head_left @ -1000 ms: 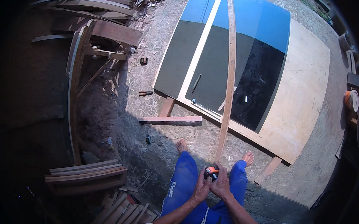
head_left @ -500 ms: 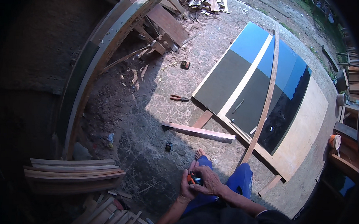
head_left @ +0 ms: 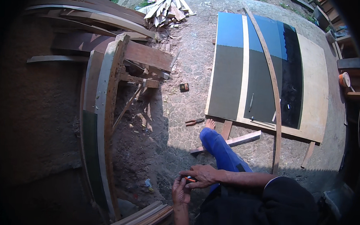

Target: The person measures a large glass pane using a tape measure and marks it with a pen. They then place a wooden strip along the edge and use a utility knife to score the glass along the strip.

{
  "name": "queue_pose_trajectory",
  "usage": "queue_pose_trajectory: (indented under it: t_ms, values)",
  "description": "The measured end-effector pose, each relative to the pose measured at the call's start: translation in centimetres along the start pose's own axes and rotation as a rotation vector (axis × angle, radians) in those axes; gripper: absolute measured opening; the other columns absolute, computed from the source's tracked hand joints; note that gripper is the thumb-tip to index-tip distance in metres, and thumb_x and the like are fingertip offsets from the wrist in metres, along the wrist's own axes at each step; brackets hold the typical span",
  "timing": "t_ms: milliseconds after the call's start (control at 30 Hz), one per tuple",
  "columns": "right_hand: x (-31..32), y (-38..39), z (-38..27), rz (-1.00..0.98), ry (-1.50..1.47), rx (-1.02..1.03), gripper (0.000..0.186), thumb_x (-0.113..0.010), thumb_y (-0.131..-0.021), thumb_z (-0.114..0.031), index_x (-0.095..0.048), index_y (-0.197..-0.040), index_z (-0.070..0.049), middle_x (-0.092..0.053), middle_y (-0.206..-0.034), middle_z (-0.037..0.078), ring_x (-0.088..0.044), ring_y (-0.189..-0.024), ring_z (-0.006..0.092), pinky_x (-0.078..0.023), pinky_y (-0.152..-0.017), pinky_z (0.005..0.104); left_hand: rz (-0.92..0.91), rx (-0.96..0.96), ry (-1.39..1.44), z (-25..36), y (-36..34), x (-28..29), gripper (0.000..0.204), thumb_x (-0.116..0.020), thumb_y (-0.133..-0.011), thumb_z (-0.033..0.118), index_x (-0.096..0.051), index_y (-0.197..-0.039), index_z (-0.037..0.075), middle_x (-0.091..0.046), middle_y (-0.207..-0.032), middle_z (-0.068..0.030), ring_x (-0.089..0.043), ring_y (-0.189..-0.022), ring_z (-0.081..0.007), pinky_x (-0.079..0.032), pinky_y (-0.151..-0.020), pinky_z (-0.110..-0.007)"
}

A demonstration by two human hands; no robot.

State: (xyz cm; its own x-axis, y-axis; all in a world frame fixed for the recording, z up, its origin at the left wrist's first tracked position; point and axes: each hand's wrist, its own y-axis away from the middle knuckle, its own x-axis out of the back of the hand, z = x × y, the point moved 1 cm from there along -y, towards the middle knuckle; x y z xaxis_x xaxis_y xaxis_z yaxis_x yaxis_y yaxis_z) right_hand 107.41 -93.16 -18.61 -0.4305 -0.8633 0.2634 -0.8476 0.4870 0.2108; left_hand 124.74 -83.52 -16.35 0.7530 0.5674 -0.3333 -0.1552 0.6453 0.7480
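My left hand is closed around a small orange-and-black object, held low in front of my body. From the right, my right hand covers it, the fingers pressed on its top. Most of the object is hidden, so its exact kind cannot be made out. Beyond my bare foot, pliers with reddish handles lie on the ground. Farther off sits a small black-and-orange box-shaped thing.
A large flat panel, dark and blue with pale wood strips, lies ahead right. A long thin batten crosses it. A short beam rests near my leg. Stacked boards stand left; wood offcuts are heaped far off.
The view has swung to the left, and my foot has come forward beside the panel's near edge. Both hands keep the orange-and-black object, with the right now covering more of it.
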Motion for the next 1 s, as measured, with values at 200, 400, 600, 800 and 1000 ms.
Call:
queue_pose_trajectory:
  t_ms: [200, 400, 600, 800, 1000]
  values:
    - [6.9, -9.2, 4.7, 0.171, -0.109, -0.194, 0.070, -0.055, -0.095, -0.060, -0.039, -0.154, -0.028, -0.060, -0.103, 0.020, -0.062, -0.099, 0.0385, -0.052, -0.080, 0.0515, -0.049, 0.163, -0.198, 11.8, -16.8, -2.7, 0.023, -0.062, -0.096, 0.000, -0.057, -0.118, 0.000, -0.068, -0.113, -0.0167, -0.068, -0.108, -0.0275, -0.056, -0.097, -0.041]
    - [8.3, -4.1, 11.5, 0.514, -0.116, -0.620, 0.067, -0.062, -0.092, -0.058, -0.049, -0.149, -0.026, -0.060, -0.101, 0.018, -0.062, -0.101, 0.0359, -0.050, -0.091, 0.0480, -0.225, 0.188, -0.352, 23.5, -36.2, -11.4, 0.011, -0.061, -0.097, 0.002, -0.063, -0.108, 0.002, -0.072, -0.106, -0.0127, -0.070, -0.103, -0.0288, -0.059, -0.091, -0.044]
    - [-2.8, 6.4, 8.1, 0.791, -0.263, -1.013, 0.067, -0.074, -0.083, -0.044, -0.053, -0.143, -0.024, -0.063, -0.117, 0.014, -0.059, -0.115, 0.0351, -0.048, -0.104, 0.0458, -0.440, 0.340, -0.522, 31.9, -57.2, -27.5, 0.007, -0.063, -0.098, 0.007, -0.065, -0.103, 0.003, -0.072, -0.098, -0.0094, -0.073, -0.089, -0.0220, -0.064, -0.074, -0.034]
    - [-11.9, -0.7, -2.1, 1.008, -0.577, -1.324, 0.056, -0.076, -0.082, -0.039, -0.062, -0.132, -0.018, -0.063, -0.117, 0.015, -0.061, -0.114, 0.0355, -0.051, -0.099, 0.0459, -0.505, 0.176, -0.778, 27.8, -72.7, -43.7, 0.023, -0.062, -0.101, 0.023, -0.064, -0.111, 0.002, -0.072, -0.099, -0.0102, -0.073, -0.088, -0.0217, -0.062, -0.072, -0.034]
    - [-7.3, -11.5, 7.3, 1.252, -0.806, -1.157, 0.058, -0.074, -0.084, -0.035, -0.060, -0.134, -0.009, -0.064, -0.124, 0.018, -0.062, -0.118, 0.0368, -0.050, -0.099, 0.0445, -0.576, -0.023, -1.021, 9.2, -73.6, -41.9, 0.054, -0.059, -0.100, 0.045, -0.055, -0.135, 0.004, -0.063, -0.129, -0.0209, -0.061, -0.120, -0.0305, -0.053, -0.092, -0.044]
